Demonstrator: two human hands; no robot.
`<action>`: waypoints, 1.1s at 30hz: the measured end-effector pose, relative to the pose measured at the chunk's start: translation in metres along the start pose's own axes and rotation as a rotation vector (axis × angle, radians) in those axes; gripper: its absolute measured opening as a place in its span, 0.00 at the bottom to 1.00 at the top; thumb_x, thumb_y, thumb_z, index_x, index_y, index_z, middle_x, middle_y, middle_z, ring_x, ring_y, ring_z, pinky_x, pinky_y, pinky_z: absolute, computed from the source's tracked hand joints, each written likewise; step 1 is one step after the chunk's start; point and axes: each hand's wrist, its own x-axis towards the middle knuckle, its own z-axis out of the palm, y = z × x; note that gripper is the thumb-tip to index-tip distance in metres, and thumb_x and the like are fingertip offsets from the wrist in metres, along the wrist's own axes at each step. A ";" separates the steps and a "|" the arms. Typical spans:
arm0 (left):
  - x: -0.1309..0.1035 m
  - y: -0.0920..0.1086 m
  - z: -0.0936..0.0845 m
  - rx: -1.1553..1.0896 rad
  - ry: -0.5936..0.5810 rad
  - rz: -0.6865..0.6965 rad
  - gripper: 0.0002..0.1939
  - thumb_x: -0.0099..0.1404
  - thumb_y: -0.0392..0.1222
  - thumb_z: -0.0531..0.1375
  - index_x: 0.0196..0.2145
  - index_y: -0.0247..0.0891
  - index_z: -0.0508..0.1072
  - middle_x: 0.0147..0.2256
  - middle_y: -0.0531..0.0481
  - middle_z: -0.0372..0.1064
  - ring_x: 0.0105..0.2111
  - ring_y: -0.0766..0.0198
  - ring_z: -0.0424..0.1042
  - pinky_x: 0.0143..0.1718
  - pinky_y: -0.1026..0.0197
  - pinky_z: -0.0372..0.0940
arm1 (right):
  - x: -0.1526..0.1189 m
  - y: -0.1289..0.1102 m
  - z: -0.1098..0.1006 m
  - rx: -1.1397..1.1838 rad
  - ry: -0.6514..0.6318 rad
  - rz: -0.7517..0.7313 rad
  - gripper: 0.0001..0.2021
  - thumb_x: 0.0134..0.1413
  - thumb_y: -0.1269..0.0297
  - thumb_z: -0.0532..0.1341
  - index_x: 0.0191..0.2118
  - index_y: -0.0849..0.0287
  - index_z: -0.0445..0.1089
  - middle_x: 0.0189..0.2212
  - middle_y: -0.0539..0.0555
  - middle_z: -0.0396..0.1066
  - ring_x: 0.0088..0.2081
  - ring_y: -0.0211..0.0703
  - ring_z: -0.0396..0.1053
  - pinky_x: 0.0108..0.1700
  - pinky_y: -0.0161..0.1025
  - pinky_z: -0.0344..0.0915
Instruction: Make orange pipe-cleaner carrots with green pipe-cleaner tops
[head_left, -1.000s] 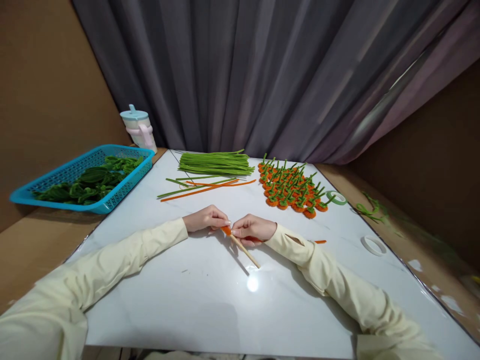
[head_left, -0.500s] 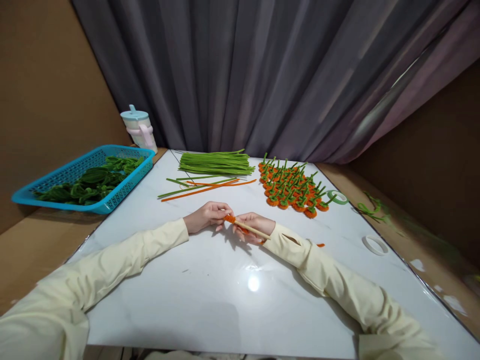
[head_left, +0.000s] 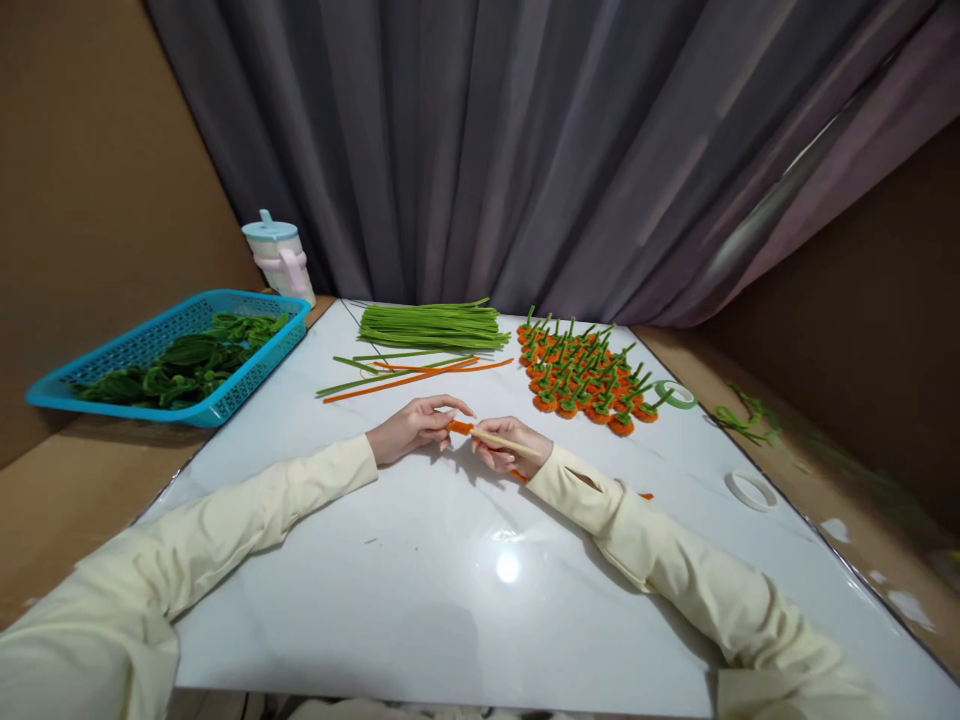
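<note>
Over the middle of the white table (head_left: 420, 600), my left hand (head_left: 409, 432) pinches the end of a short orange pipe-cleaner coil (head_left: 460, 427), its index finger lifted over it. My right hand (head_left: 519, 437) is closed around a thin wooden stick (head_left: 504, 443), whose tip meets the coil. How far the stick reaches into the coil cannot be made out. A loose orange tail (head_left: 646, 496) shows beyond my right sleeve. Past my hands lie several loose green and orange pipe cleaners (head_left: 405, 385).
A bundle of green pipe cleaners (head_left: 431, 327) lies at the back, left of rows of orange pieces with green stems (head_left: 585, 375). Green tape (head_left: 675, 395) and white tape (head_left: 751, 491) rest at right. A blue basket (head_left: 225, 405) of green pieces and a lidded cup (head_left: 281, 262) stand left.
The wooden stick now shows shorter and sits higher in my right hand, its fingers curled around it. My left index finger has lifted and stretched out over the orange coil.
</note>
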 end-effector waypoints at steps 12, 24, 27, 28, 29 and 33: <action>0.003 -0.002 0.005 0.417 0.357 0.203 0.18 0.62 0.49 0.54 0.44 0.34 0.67 0.16 0.59 0.50 0.18 0.71 0.54 0.23 0.67 0.56 | 0.004 0.006 0.012 -0.127 0.089 0.011 0.17 0.50 0.54 0.59 0.32 0.67 0.66 0.17 0.51 0.71 0.08 0.26 0.49 0.09 0.28 0.41; -0.001 0.000 0.007 1.005 0.438 0.340 0.10 0.60 0.44 0.55 0.25 0.36 0.62 0.23 0.54 0.65 0.21 0.71 0.60 0.24 0.69 0.55 | -0.003 -0.003 0.018 -0.282 -0.086 0.124 0.16 0.51 0.55 0.58 0.27 0.67 0.66 0.10 0.47 0.65 0.06 0.25 0.42 0.08 0.27 0.35; -0.001 0.007 0.002 0.990 0.319 0.294 0.13 0.59 0.45 0.56 0.23 0.35 0.61 0.21 0.55 0.64 0.19 0.72 0.58 0.22 0.69 0.53 | -0.005 -0.006 0.012 -0.233 -0.146 0.113 0.16 0.51 0.55 0.58 0.28 0.68 0.67 0.10 0.47 0.65 0.06 0.25 0.43 0.08 0.27 0.36; -0.001 0.010 0.000 0.970 0.273 0.263 0.14 0.59 0.46 0.56 0.22 0.35 0.61 0.20 0.56 0.62 0.18 0.73 0.57 0.21 0.70 0.53 | -0.006 -0.006 0.010 -0.215 -0.155 0.106 0.16 0.51 0.56 0.58 0.28 0.68 0.67 0.09 0.47 0.64 0.06 0.25 0.43 0.08 0.27 0.37; -0.002 0.014 -0.002 0.946 0.226 0.222 0.14 0.59 0.47 0.57 0.22 0.35 0.60 0.19 0.56 0.61 0.17 0.73 0.57 0.19 0.70 0.52 | -0.006 -0.007 0.009 -0.197 -0.159 0.101 0.16 0.51 0.56 0.58 0.28 0.68 0.67 0.09 0.47 0.64 0.06 0.25 0.43 0.08 0.27 0.37; -0.004 0.036 -0.008 0.889 0.045 0.022 0.16 0.59 0.49 0.57 0.22 0.36 0.58 0.15 0.58 0.59 0.14 0.72 0.59 0.17 0.70 0.51 | -0.008 -0.006 0.006 -0.148 -0.189 0.093 0.15 0.52 0.57 0.57 0.28 0.68 0.67 0.09 0.47 0.63 0.06 0.25 0.44 0.08 0.27 0.38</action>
